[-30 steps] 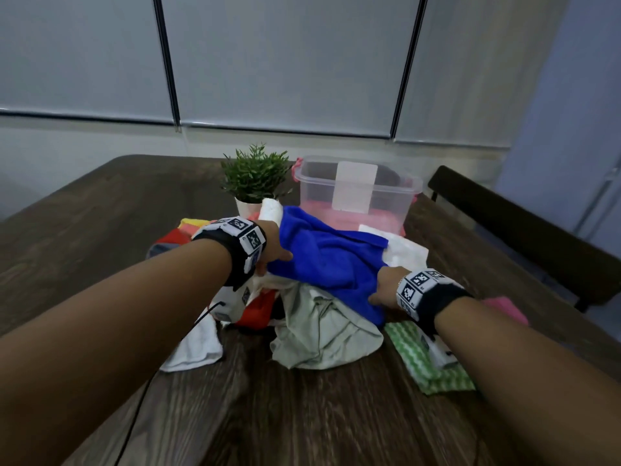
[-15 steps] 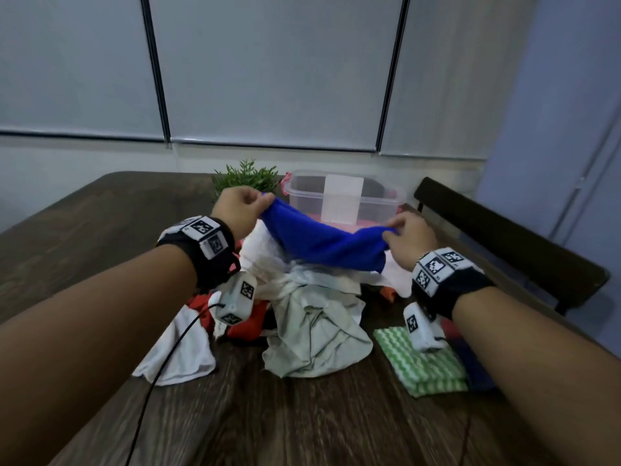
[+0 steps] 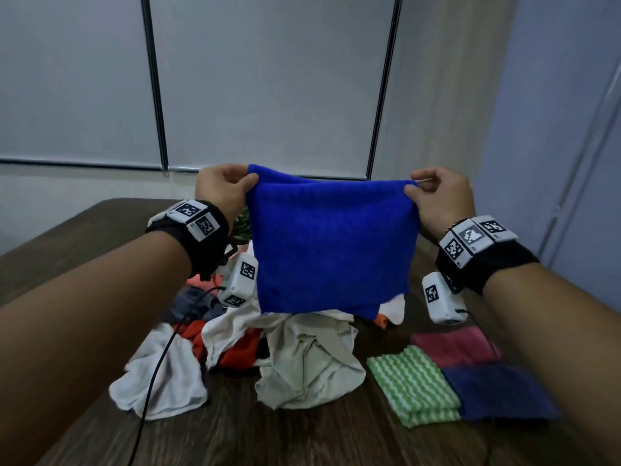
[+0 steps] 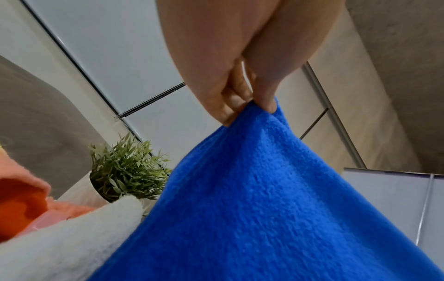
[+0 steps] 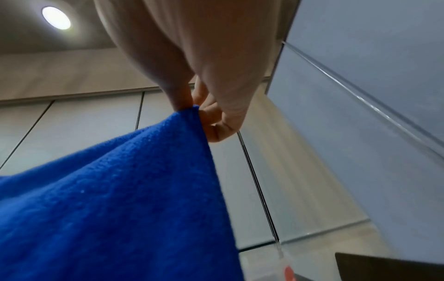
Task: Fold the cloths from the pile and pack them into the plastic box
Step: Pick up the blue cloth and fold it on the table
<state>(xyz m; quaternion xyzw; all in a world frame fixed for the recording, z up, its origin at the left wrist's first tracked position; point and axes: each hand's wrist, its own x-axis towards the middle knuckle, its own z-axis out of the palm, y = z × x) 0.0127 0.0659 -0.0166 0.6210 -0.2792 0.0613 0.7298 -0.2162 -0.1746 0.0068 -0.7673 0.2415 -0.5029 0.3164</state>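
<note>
Above the table (image 3: 100,237), each hand pinches a top corner of the blue cloth (image 3: 331,243).

Two hands (image 3: 221,190), one blue cloth (image 3: 331,243), three folded cloths (image 3: 415,385), one plant (image 4: 125,169).

Blue cloth (image 3: 331,243): fuzzy matt fleece, nubbly pile up close. White towel (image 4: 65,237): fluffy terry. Beige cloth (image 3: 309,361): thin, smooth, crumpled woven fabric. Green-striped cloth (image 3: 411,385): ribbed weave. Tabletop (image 3: 84,237): dark wood, visible grain, low sheen.
</note>
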